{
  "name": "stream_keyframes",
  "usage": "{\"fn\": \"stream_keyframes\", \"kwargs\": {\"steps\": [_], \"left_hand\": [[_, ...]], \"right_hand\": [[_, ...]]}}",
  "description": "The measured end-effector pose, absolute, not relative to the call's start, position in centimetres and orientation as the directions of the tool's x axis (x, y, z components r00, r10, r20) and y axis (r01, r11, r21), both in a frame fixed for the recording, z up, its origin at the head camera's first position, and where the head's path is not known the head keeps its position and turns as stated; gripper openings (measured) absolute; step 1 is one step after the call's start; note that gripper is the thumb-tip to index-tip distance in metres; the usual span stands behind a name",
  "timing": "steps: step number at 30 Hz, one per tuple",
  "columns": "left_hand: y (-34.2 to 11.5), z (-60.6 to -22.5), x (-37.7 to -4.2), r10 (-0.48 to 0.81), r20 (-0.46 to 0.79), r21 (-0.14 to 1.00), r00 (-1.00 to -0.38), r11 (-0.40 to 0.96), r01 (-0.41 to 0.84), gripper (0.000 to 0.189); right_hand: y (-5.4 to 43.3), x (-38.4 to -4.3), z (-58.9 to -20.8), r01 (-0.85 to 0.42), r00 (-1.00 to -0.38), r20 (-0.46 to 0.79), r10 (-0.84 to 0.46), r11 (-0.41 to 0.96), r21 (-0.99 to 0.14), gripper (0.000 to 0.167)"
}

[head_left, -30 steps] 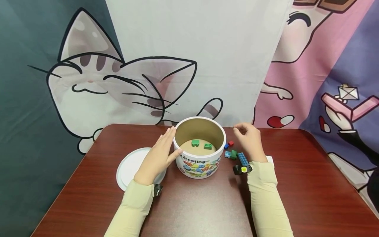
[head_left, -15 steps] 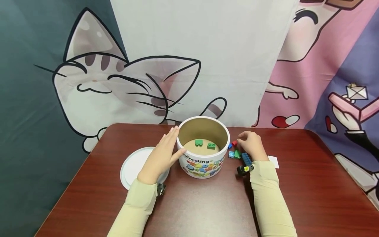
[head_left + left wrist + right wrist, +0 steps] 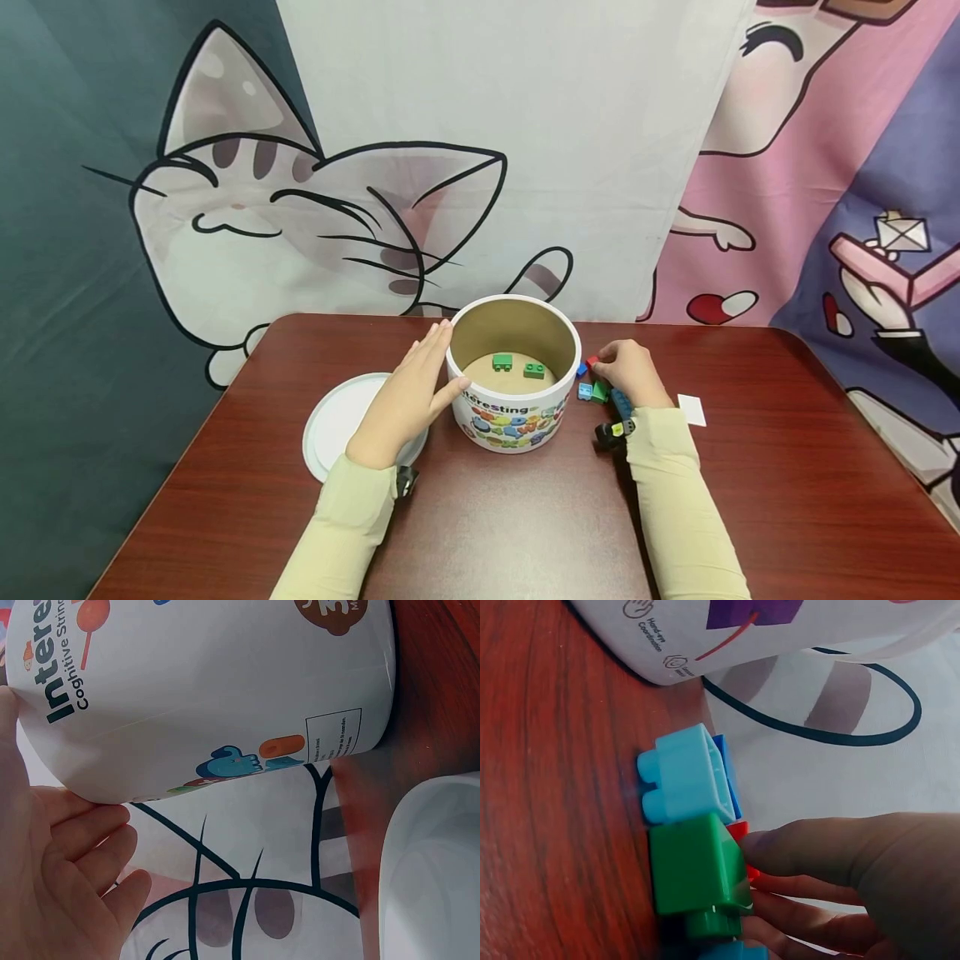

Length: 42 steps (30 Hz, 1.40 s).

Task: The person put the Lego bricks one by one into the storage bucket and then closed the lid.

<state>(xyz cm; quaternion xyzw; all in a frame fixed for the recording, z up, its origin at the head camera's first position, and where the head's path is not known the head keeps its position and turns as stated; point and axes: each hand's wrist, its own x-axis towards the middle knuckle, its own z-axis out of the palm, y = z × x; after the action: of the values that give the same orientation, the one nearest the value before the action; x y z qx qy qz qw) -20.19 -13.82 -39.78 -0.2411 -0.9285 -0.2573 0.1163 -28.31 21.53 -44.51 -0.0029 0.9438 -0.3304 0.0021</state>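
A white round tub with a printed label stands mid-table. Two green bricks, one at the left and one at the right, lie on its floor. My left hand rests against the tub's left side, fingers straight and thumb at the rim. To the tub's right, my right hand has thumb and fingertips at a small red brick, pinching it. The brick is mostly hidden behind a green brick in the right wrist view. Beside these are a light blue brick and a blue brick.
A white round lid lies left of the tub, partly under my left forearm. A long blue brick sits below my right hand. A white card lies to its right on the brown table. A printed cloth hangs behind.
My right hand has come down and slightly forward of the loose bricks, its fingertips reaching the red brick. The left hand stays at the tub. The head view has shifted slightly.
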Motion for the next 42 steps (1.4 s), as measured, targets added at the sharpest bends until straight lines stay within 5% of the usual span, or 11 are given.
{"fn": "stream_keyframes", "kwargs": {"steps": [42], "left_hand": [[-13.93, -39.77, -20.23, 0.392, 0.334, 0.415, -0.857, 0.756, 0.507, 0.080]], "right_hand": [[21.19, -28.29, -44.37, 0.003, -0.999, 0.030, 0.028, 0.789, -0.614, 0.019]]}}
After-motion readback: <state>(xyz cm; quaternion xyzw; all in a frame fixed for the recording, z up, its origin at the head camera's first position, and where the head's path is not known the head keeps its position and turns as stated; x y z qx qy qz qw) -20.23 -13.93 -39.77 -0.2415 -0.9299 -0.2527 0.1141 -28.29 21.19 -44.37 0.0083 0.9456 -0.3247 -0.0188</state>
